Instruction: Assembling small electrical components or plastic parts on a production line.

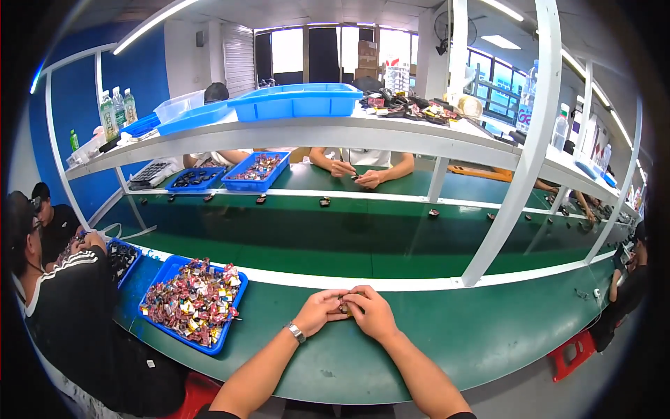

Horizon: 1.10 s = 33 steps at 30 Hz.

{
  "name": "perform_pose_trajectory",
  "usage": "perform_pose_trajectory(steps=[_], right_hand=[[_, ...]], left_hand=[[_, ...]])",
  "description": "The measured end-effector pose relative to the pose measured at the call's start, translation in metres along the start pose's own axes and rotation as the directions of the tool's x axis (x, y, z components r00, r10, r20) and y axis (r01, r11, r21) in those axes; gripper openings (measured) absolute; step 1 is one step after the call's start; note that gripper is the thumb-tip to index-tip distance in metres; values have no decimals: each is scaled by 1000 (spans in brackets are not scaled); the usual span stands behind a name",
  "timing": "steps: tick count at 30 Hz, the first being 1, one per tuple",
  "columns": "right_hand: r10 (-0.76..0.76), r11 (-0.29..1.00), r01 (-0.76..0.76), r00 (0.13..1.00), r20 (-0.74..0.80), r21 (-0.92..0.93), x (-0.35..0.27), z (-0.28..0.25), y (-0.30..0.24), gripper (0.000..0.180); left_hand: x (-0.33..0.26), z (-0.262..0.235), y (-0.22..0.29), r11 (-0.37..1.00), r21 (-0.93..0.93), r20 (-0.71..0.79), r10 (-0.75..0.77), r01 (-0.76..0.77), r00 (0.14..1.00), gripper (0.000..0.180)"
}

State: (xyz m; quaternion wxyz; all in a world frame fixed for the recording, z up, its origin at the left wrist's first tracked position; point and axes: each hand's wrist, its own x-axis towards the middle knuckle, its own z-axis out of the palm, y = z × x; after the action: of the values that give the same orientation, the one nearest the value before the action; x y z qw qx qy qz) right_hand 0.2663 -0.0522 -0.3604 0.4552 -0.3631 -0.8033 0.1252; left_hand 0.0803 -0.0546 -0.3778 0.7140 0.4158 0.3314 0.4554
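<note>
While your forearms reach in from the lower edge, both hands meet over the green worktop [481, 339], just short of the white rail [391, 283]. Between them: a small part [344, 308], dark reddish with a bit of yellow, held above the surface near the middle of your bench; much of it hidden by your fingers, so its exact shape can't be told.

Your left hand [319, 311], metal-banded watch [297, 333] at the wrist, has its fingers curled inward, pinching the part from the left. Your right hand [373, 313] comes over from the other side, thumb and forefinger pressed together on the same piece, remaining fingers bent.

Left of you, well apart from the hands, a blue tray [242, 293] sits tilted to your view, heaped with similar parts [192, 300] in red, yellow and silver; a few spill over its right rim. Beyond it, partly hidden, another tray of black pieces [123, 260], next to a co-worker in a black top [84, 321].

Past the rail, a dark green belt [391, 241]; small pieces spaced along its far edge. Opposite, another person's hands [368, 179] hold something dark.
</note>
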Motion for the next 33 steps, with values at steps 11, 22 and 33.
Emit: perform_pose_trajectory(steps=[11,22,33], right_hand=[[-26,984,39,996,81,-175,5,-3,-5,16],[-78,981,94,992,97,-170,6,-5,3,19],[19,1000,-16,986,168,-21,4,-8,8,10]], left_hand=[[1,1,-2,997,52,12,56,-57,998,36],[0,6,-4,990,101,-72,105,-98,992,35],[3,5,-6,987,127,-38,105,-100,994,37]])
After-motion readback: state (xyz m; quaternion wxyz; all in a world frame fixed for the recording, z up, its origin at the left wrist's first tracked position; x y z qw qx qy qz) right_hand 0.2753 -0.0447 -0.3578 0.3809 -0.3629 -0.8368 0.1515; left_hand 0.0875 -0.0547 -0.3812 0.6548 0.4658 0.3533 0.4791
